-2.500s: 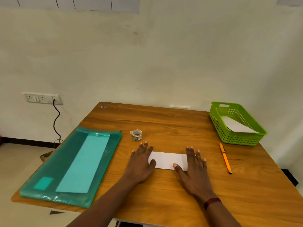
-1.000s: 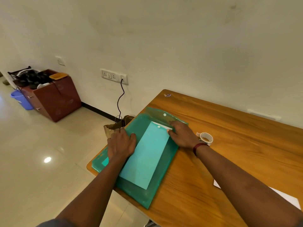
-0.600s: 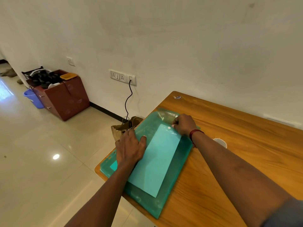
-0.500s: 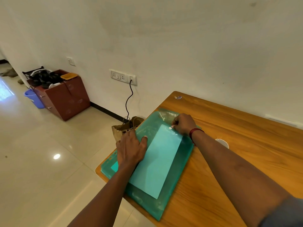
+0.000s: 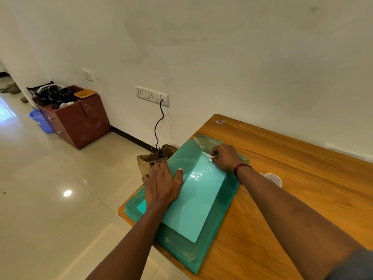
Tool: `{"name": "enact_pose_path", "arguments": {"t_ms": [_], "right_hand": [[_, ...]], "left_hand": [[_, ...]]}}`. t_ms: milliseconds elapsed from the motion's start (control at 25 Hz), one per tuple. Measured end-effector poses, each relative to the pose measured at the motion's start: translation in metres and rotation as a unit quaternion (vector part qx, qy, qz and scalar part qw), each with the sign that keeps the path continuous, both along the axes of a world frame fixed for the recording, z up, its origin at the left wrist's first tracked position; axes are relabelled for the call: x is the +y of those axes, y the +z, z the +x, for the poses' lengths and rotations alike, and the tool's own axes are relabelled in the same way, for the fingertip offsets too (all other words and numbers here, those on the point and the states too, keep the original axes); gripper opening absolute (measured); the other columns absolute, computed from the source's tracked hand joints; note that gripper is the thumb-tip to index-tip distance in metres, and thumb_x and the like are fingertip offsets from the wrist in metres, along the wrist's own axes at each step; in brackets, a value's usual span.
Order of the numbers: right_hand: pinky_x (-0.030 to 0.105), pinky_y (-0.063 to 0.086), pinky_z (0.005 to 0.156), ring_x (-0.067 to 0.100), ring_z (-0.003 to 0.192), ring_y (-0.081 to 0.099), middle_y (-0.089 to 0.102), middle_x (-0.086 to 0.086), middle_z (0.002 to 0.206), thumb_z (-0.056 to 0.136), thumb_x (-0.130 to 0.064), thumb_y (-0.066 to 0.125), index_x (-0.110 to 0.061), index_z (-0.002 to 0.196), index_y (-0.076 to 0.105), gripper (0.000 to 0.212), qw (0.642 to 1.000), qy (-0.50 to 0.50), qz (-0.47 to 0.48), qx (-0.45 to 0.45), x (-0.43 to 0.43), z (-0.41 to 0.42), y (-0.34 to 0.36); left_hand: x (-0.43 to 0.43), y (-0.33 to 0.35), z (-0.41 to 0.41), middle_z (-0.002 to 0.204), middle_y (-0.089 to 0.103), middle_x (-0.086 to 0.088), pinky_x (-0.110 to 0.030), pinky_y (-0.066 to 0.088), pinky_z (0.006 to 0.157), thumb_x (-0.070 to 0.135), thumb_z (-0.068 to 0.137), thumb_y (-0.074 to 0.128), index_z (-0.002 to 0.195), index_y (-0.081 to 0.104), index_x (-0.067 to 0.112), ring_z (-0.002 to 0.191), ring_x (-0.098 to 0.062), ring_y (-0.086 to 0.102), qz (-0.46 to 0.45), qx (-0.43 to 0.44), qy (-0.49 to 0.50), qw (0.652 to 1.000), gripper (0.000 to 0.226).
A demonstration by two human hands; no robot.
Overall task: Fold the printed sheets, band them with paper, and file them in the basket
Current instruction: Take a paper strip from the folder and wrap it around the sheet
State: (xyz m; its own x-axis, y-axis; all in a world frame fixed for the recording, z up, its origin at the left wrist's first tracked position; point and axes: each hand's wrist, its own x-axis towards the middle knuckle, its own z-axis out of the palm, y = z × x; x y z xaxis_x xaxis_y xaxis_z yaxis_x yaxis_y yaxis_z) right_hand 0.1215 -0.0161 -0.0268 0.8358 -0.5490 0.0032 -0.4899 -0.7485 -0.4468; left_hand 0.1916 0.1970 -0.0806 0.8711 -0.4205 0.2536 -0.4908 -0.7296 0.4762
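No legible text, label, brand, number or sign anywhere in view. Small sticker [image 5: 220,122] at far table corner: printed marks too small and blurred to read. Green plastic folder [image 5: 220,215], wall socket plate [image 5: 151,96], brown cabinet [image 5: 80,120]: no readable markings.

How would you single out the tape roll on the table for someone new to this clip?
Start at the wooden table, then the green plastic folder at its left end. Just right of it, partly hidden behind the right hand's forearm, lies the tape roll, the only small white ring there.
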Motion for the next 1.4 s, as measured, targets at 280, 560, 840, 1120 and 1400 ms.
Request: {"name": "enact_pose_path", "arguments": {"t_ms": [280,560,840,1120,1400], "right_hand": [[0.036,0.050,0.059,0.028,0.079,0.060,0.069,0.009,0.092,0.088,-0.008,0.061,-0.016,0.105,0.062,0.019,0.963,-0.005,-0.233,-0.136,0.016,-0.022,0.007],[0.040,0.047,0.066,0.029,0.080,0.058,0.065,0.009,0.086,0.091,-0.005,0.055,-0.013,0.104,0.065,0.018,0.880,0.063,-0.410,-0.231,0.038,-0.030,0.038],[0.046,0.048,0.081,0.031,0.082,0.060,0.065,0.010,0.088,0.106,-0.022,0.017,-0.010,0.103,0.068,0.052,0.829,0.089,-0.441,-0.332,0.071,-0.034,0.083],[0.043,0.049,0.082,0.027,0.084,0.061,0.066,0.009,0.092,0.098,-0.002,0.033,-0.012,0.105,0.069,0.038,0.793,0.050,-0.448,-0.409,0.091,-0.036,0.112],[0.011,0.044,0.067,0.018,0.081,0.065,0.071,0.005,0.092,0.092,-0.009,0.060,-0.010,0.101,0.072,0.015,0.848,-0.097,-0.161,-0.495,0.086,-0.050,0.105]], "left_hand": [[0.000,0.003,-0.001,0.121,0.056,-0.003,-0.047,0.043,0.097,0.066,0.090,0.032,0.126,0.046,0.020,0.104,-0.019,0.052,0.016,-0.008,-0.004,1.000,0.060],[0.002,0.005,-0.002,0.123,0.055,-0.006,-0.047,0.042,0.096,0.065,0.091,0.029,0.128,0.046,0.017,0.106,-0.021,0.052,0.029,-0.015,-0.010,0.999,0.063],[0.002,0.007,-0.005,0.118,0.056,-0.006,-0.046,0.042,0.093,0.064,0.091,0.028,0.123,0.048,0.016,0.102,-0.019,0.051,0.040,-0.024,-0.006,0.999,0.060],[0.001,0.006,-0.004,0.118,0.057,-0.008,-0.047,0.043,0.091,0.062,0.090,0.028,0.118,0.050,0.014,0.101,-0.021,0.053,0.045,-0.035,0.006,0.998,0.060],[0.003,0.013,-0.015,0.150,0.039,-0.013,-0.052,0.029,0.112,0.051,0.092,0.041,0.147,0.026,0.013,0.134,-0.030,0.040,-0.063,-0.095,-0.012,0.993,0.069]]}}
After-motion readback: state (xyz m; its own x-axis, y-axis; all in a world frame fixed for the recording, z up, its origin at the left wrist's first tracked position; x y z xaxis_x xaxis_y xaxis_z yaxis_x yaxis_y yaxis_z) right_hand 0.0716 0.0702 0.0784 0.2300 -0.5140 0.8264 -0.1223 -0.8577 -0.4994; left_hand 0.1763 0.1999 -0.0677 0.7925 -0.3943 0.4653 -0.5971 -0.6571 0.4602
